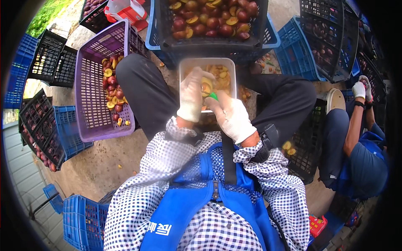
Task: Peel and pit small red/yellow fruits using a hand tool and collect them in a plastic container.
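Note:
My left hand [192, 95], in a pale knit glove, holds a cut plum half [206, 88] with its yellow flesh showing. My right hand [228, 114], gloved too, grips a small tool by its green handle [213, 96] against the fruit; the tool's working end is hidden. Both hands are over a white plastic tub [233, 73] between my knees, which holds yellowish fruit pieces. Beyond the tub, a dark crate [210, 44] of whole and halved plums rests on a blue crate [274, 39].
A purple basket [89, 94] with halved plums stands at the left. Blue crates [296, 50] and black crates [326, 34] stand at the right, with more at the left. A co-worker [361, 157] sits at the right beside a pale bucket [335, 99]. Fruit scraps lie on the ground.

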A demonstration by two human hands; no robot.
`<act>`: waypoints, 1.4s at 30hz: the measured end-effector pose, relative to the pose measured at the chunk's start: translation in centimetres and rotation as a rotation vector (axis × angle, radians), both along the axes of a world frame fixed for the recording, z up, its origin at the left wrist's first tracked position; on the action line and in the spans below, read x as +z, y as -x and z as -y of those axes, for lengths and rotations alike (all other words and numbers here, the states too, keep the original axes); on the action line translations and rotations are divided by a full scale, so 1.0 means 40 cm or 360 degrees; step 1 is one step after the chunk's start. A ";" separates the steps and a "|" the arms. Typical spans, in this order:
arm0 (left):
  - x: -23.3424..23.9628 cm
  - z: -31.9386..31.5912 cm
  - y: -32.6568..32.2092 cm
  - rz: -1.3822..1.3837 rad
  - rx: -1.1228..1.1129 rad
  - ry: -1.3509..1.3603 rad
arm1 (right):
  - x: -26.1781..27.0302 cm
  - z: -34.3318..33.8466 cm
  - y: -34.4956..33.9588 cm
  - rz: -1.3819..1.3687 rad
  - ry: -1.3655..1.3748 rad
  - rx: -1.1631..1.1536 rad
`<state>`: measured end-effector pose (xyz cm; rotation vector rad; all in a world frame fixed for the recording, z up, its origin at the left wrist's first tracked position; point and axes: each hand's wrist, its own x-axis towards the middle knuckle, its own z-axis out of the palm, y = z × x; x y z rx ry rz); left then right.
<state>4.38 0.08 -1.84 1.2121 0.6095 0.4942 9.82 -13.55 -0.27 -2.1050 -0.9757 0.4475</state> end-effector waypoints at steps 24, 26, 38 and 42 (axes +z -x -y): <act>-0.018 0.001 -0.009 0.0094 0.0124 -0.1076 | -0.011 -0.027 0.004 -0.0034 0.0072 -0.0099; -0.015 0.008 -0.013 0.0138 0.0137 -0.1090 | -0.007 -0.027 0.005 -0.0140 0.0065 -0.0119; -0.014 -0.029 -0.003 -0.0053 -0.0254 -0.0743 | 0.062 0.006 -0.090 -0.2050 0.0152 0.0109; -0.014 -0.026 -0.012 0.0092 -0.0428 -0.0481 | 0.042 0.028 -0.081 -0.2911 -0.0096 0.0205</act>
